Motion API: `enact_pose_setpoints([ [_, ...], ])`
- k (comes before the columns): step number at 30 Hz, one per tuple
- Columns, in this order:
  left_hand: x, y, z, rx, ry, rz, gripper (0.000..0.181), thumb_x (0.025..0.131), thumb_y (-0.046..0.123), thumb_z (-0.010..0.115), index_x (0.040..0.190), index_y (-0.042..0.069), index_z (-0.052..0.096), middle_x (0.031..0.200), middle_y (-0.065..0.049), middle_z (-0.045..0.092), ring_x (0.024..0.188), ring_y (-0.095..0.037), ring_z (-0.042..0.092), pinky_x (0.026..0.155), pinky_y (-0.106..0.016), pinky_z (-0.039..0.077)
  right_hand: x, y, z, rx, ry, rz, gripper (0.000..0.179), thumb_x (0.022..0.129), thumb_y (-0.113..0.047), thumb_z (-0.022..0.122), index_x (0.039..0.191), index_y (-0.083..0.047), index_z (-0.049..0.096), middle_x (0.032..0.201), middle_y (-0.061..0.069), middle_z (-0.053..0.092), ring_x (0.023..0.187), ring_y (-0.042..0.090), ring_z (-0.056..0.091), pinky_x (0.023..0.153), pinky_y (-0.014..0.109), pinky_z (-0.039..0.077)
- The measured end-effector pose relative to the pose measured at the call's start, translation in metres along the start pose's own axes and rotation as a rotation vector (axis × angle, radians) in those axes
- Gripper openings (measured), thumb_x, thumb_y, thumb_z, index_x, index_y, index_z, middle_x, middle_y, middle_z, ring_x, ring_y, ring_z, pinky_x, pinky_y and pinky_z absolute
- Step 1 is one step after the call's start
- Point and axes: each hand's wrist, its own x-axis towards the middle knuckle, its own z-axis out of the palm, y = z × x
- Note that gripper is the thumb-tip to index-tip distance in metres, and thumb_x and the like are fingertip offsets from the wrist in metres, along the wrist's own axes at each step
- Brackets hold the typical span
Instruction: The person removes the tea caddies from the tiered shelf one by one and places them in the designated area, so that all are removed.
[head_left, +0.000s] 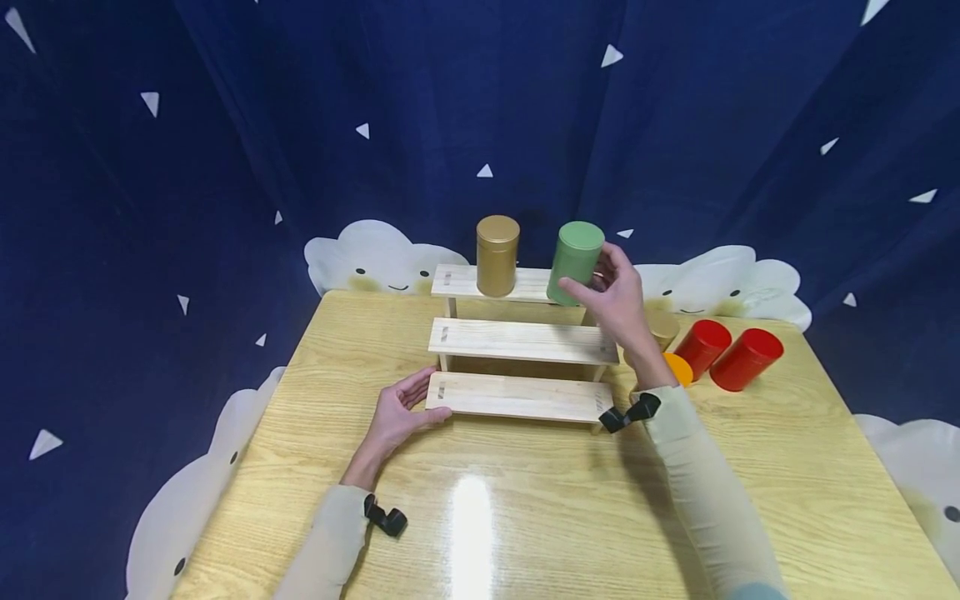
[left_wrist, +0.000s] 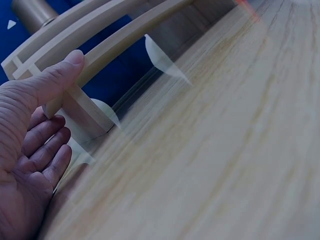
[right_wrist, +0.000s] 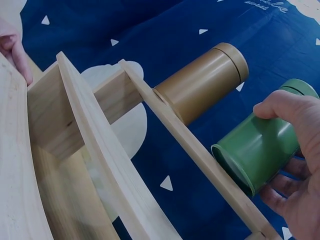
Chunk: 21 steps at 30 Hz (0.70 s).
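Observation:
A three-step wooden shelf [head_left: 525,342] stands on the table. My left hand [head_left: 397,412] holds the left end of its lowest board, with the thumb [left_wrist: 62,72] against the board's edge and the other fingers curled below. My right hand [head_left: 618,296] grips a green canister [head_left: 576,262] around its side, at the right part of the top board. In the right wrist view the canister's bottom rim is right at that board's edge, slightly tilted. A gold-brown canister [head_left: 497,257] stands upright on the top board, left of the green one.
To the right of the shelf, on the table [head_left: 787,467], are two red canisters [head_left: 702,348], an orange lid [head_left: 678,368] and a tan canister [head_left: 662,325], partly hidden by my right arm. A dark blue curtain [head_left: 420,100] with white clouds hangs behind the table.

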Motion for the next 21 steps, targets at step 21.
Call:
enact_pose_setpoints([
  [21, 0.001, 0.0, -0.001, 0.007, -0.002, -0.001, 0.078, 0.077, 0.001, 0.092, 0.147, 0.003, 0.057, 0.147, -0.016, 0.061, 0.138, -0.032, 0.056, 0.114, -0.026, 0.047, -0.031, -0.013, -0.03, 0.03, 0.075, -0.1, 0.063, 0.084, -0.005, 0.087, 0.14, -0.007, 0.058, 0.127, 0.006, 0.066, 0.111, 0.017, 0.065, 0.097, 0.021, 0.055],
])
